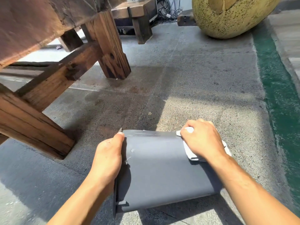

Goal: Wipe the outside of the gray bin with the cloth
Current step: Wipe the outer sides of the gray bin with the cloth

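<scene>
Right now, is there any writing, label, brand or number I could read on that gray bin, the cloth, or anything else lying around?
None: no readable text shows anywhere.
gray bin: plain, only pale scuffs, no label on the side in view.
cloth: white, unmarked, under the right hand.
left hand: steadies the bin's end, covering no visible print.
wooden bench and speckled yellow object: no signs or numbers.
</scene>
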### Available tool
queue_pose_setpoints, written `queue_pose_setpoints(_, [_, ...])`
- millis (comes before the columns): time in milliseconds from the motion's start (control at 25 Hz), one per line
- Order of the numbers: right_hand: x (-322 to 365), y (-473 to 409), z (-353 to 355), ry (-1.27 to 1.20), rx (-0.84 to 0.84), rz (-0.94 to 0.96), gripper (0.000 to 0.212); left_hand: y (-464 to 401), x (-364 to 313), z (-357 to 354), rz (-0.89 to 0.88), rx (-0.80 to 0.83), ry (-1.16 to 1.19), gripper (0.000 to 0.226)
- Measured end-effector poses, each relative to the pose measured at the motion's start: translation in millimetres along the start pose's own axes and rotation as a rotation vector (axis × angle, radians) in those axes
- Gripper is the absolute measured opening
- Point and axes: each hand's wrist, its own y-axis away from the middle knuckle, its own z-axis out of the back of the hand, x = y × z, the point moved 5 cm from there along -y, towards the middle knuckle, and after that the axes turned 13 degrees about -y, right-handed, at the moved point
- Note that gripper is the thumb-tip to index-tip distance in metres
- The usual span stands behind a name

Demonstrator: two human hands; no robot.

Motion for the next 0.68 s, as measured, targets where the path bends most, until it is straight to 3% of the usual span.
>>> queue_pose_setpoints(160, [-77.8, -4.4, 19.4, -0.264, -0.144, -0.359, 0.013, 3.5, -11.3, -2.6, -0.149, -0.001, 0.039, 0.039])
queue_pose_setpoints(280, [-82.1, 3.7, 15.7, -0.363, -0.262, -0.370, 0.012, 4.9, -3.3, -11.7, -0.156, 0.035, 0.100, 0.041])
queue_pose_setpoints(440, [7.8, 27.0, 5.0, -0.475, -0.271, 0.053, 0.006, 4.0, 20.2, -25.7, 0.071, 0.179, 0.288, 0.025])
queue_pose_setpoints(560, [86.0, 70.4, -33.2, -0.427, -0.048, 0.379, 0.017, 2.2, 20.0, -33.5, 0.144, 0.249, 0.387, 0.045])
queue_pose_setpoints(680, [119.6, 87.7, -59.2, -0.208, -0.038, 0.537, 0.026, -0.9, 18.7, -36.0, 0.216, 0.320, 0.601, 0.067])
